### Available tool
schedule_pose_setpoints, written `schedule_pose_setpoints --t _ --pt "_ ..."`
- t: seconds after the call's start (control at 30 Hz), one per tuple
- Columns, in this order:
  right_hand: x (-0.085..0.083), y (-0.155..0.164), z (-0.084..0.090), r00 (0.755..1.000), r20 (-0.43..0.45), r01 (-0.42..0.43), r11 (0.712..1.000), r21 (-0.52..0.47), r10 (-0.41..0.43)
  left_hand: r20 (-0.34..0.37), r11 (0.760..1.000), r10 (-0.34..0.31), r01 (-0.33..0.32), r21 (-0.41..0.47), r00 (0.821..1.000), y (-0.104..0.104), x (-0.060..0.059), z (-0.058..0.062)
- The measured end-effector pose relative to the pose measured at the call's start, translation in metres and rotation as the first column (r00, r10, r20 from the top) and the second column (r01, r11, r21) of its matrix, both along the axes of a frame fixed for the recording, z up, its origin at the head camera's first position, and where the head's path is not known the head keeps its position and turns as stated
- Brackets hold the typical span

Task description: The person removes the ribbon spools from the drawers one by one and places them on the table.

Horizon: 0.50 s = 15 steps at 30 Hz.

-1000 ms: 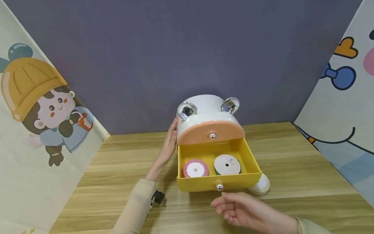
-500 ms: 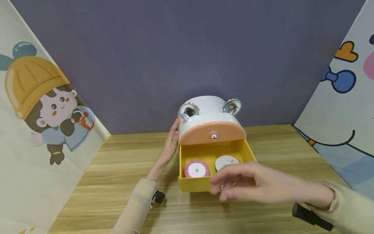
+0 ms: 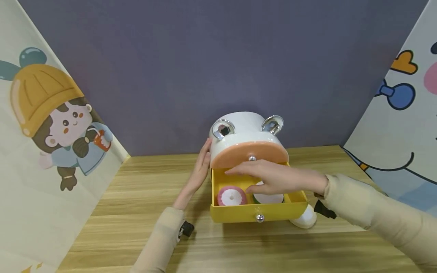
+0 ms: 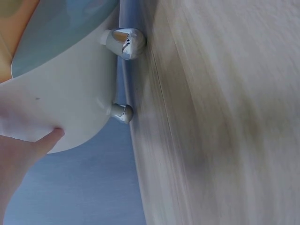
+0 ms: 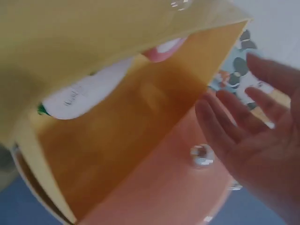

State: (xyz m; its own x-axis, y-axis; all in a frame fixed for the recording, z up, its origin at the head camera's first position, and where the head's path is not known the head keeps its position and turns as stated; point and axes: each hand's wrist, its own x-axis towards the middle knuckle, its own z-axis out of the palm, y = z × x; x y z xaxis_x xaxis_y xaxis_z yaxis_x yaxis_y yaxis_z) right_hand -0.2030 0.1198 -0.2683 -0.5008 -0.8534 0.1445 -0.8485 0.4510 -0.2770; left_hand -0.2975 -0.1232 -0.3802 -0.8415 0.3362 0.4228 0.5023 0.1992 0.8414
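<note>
A small white cabinet (image 3: 243, 123) with chrome ear-like rings stands on the table, its yellow lower drawer (image 3: 235, 215) pulled out. Inside lie a pink-edged spool (image 3: 231, 197) and a white ribbon spool (image 3: 269, 199) with a green edge. My left hand (image 3: 199, 172) rests against the cabinet's left side, fingers straight; the left wrist view shows the thumb on the white wall (image 4: 61, 103). Over the drawer hangs my right hand (image 3: 273, 177), fingers extended and holding nothing. It partly covers the white spool in the head view. The orange upper drawer front (image 3: 232, 153) is closed.
A white rounded foot (image 3: 305, 218) sticks out under the drawer's right corner. The drawer has a silver knob (image 3: 260, 218). A dark wall (image 3: 164, 94) stands close behind, and printed panels flank the wooden table (image 3: 143, 189).
My right hand has risen from in front of the drawer knob and moved forward over the drawer. The left hand stays against the cabinet, and both spools stay in the drawer.
</note>
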Motion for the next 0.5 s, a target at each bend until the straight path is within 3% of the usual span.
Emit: schedule_pose_setpoints --t 0.17,0.5 --pt "-0.014 -0.004 -0.010 0.993 0.117 -0.024 0.989 0.148 0.007 -0.012 1.000 -0.003 0.003 0.000 1.000 0.001 0.000 0.000" --pt "-0.023 -0.021 -0.030 0.995 0.104 -0.029 0.947 0.319 -0.005 -0.009 1.000 0.012 -0.012 0.005 1.000 -0.001 0.000 0.001"
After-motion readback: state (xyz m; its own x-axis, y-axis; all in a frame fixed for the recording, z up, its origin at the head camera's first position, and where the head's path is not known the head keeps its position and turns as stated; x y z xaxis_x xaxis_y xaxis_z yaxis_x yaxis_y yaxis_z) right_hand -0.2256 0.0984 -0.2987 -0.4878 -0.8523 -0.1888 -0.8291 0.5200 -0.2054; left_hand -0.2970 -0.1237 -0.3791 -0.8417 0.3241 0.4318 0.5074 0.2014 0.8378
